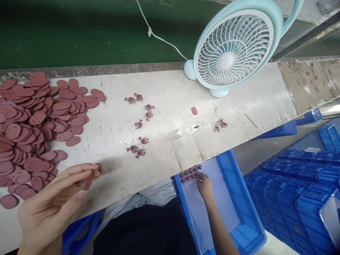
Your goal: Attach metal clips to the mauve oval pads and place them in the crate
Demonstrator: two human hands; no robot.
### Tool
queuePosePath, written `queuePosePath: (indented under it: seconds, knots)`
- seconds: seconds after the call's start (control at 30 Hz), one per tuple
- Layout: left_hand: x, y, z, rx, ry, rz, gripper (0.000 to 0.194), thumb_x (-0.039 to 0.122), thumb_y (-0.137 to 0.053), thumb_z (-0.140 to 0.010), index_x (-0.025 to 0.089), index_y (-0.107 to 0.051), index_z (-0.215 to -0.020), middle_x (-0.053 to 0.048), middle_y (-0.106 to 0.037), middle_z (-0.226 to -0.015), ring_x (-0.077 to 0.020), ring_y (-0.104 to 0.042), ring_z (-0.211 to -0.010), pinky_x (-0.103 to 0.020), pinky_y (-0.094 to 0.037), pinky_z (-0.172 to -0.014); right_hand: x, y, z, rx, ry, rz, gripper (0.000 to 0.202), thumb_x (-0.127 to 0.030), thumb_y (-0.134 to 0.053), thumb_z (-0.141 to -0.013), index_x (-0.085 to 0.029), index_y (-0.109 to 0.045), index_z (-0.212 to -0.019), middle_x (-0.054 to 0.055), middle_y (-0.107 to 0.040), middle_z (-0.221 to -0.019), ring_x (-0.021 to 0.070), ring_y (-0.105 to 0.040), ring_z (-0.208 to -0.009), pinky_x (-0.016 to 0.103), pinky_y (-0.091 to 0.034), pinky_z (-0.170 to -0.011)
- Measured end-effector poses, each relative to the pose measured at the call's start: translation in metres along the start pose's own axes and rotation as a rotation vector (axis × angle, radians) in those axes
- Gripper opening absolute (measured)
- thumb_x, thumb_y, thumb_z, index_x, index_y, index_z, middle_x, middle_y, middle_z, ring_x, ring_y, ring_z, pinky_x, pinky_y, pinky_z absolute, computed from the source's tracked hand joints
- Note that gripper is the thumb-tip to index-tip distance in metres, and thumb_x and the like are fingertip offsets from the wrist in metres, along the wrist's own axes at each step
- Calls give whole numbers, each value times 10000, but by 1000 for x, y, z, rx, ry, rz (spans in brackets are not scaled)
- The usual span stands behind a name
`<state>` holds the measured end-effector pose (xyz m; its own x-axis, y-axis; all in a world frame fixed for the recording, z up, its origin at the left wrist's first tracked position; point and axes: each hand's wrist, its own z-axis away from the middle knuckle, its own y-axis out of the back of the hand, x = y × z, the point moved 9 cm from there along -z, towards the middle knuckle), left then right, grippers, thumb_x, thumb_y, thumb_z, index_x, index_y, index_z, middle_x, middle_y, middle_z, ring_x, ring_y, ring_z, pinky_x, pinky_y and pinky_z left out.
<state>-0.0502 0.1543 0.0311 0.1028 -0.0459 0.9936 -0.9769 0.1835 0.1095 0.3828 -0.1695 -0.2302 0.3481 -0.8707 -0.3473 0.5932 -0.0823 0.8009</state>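
My left hand (pixel 57 202) is raised over the table's near left part, its fingers closed on a reddish-brown oval disc (pixel 88 181). Beside it lies a large heap of the same oval discs (pixel 32 131), some with small holes. Down in a blue plastic crate (pixel 230 177), my right hand (pixel 204 186) has its fingertips pinched at the end of several rows of small brown figures (pixel 190 173). Whatever sits between those fingertips is hidden. More small brown figures (pixel 143 140) are scattered in the middle of the table, and a few others (pixel 221 124) lie farther right.
A light-blue fan (pixel 225 60) stands at the table's back edge, its white cord (pixel 164 40) running up. A small clear bottle with a dark tip (pixel 190 129) and a single oval disc (pixel 194 111) lie on the table (pixel 162 85). Stacked blue crates (pixel 300 184) fill the right side.
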Motion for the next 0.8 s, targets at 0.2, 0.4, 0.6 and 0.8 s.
queuePosePath:
  seconds: [0.2,0.4,0.6,0.8]
  knots:
    - [-24,14,9,44,232,154,212,145,-762,-802,232,-818,-987,-32,-790,-1052,-214,-744,-902,-320,-630,-882,-42,57,18,220,-37,-288,255,-391,-687,-931,-142,-661,-982,34,-678,-904,176,-654,-802,338,-554,-734]
    - [-72,-19,38,-44,579,637,255,278,-847,-745,241,-819,-995,-88,-822,-1034,-197,-765,-720,-244,-637,-623,-162,105,60,211,107,-846,383,-582,-558,-936,-207,-573,-864,-69,-448,-602,105,-447,-487,218,-372,-440]
    - [-61,-92,53,-138,757,995,271,258,-828,-782,200,-805,-1045,-124,-801,-1122,-157,-763,-800,-179,-607,-696,-319,45,56,-767,83,-1649,629,-633,-448,-973,-92,-574,-1270,-2,-547,-788,56,-444,-473,115,-245,-241]
    - [-55,-103,49,-182,733,1124,257,220,-788,-830,177,-786,-1083,-117,-805,-1106,-165,-776,-846,-180,-604,-704,-387,42,49,-1265,-37,-2011,301,-388,-554,-987,-114,-576,-1109,-19,-565,-770,49,-581,-577,69,-467,-406]
